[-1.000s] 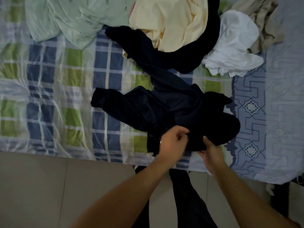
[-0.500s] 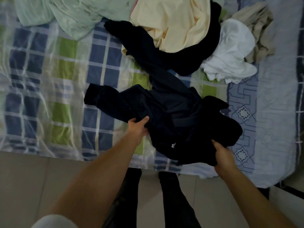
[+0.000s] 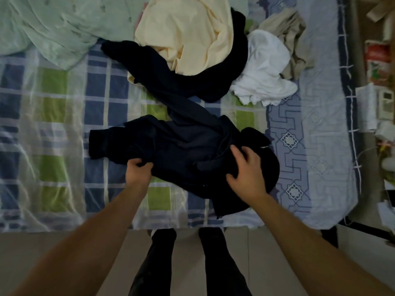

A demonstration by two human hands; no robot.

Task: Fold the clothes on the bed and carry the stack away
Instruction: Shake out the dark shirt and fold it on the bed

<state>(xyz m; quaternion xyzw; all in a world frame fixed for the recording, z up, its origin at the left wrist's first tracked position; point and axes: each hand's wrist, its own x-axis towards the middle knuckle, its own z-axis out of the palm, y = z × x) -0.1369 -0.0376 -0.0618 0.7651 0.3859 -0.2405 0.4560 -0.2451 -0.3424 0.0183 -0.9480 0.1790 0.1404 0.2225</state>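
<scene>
A dark navy garment lies crumpled near the front edge of the bed. My left hand pinches its lower left edge. My right hand lies on the garment's right side, fingers curled into the cloth. Behind it another dark garment stretches toward a heap with a cream garment, a white garment and a beige garment.
A pale green sheet is bunched at the back left. A lilac patterned sheet covers the bed's right side. Cluttered items stand beyond the right edge. My legs stand on the tiled floor at the bed's front edge.
My right hand has moved from the garment's lower right edge up onto its right side. My left hand has shifted slightly along the lower left edge, still gripping the cloth.
</scene>
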